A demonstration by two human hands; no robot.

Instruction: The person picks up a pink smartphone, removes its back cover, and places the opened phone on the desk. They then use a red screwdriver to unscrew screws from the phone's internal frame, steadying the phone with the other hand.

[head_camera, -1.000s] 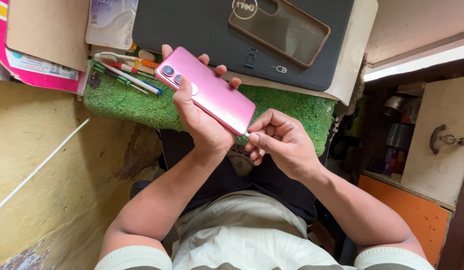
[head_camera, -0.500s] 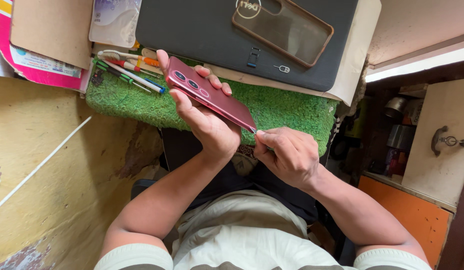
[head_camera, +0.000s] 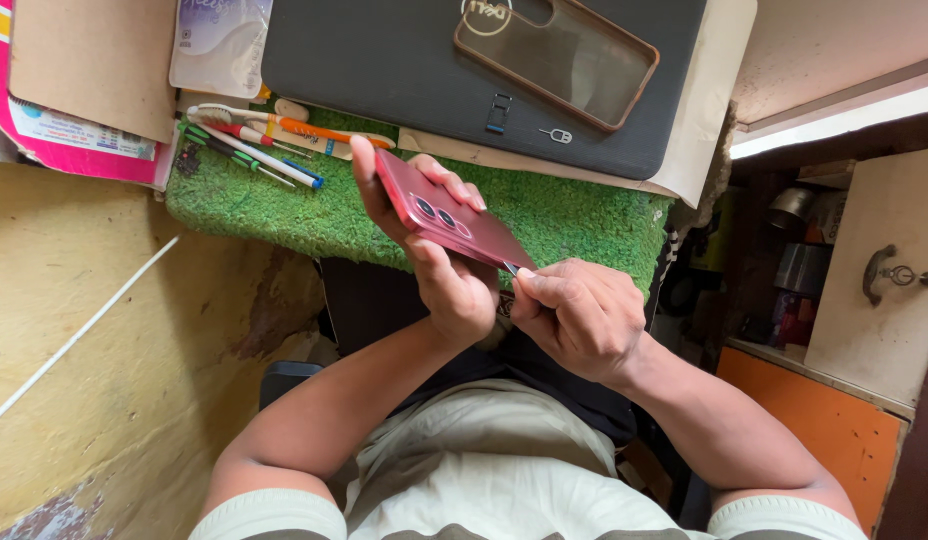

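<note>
Left hand [head_camera: 449, 275] grips a pink phone [head_camera: 449, 218], back side up and tilted on edge, above the near edge of the green mat [head_camera: 574, 215]. Right hand [head_camera: 579, 315] is pinched at the phone's near corner, fingertips [head_camera: 529, 285] touching it; cannot tell what, if anything, sits between them. Laptop [head_camera: 384, 60] lies along the mat's far edge with a clear case [head_camera: 554, 58] on top and a small pin [head_camera: 556, 134] by it; screwdrivers [head_camera: 249, 150] sit at the mat's far left corner.
</note>
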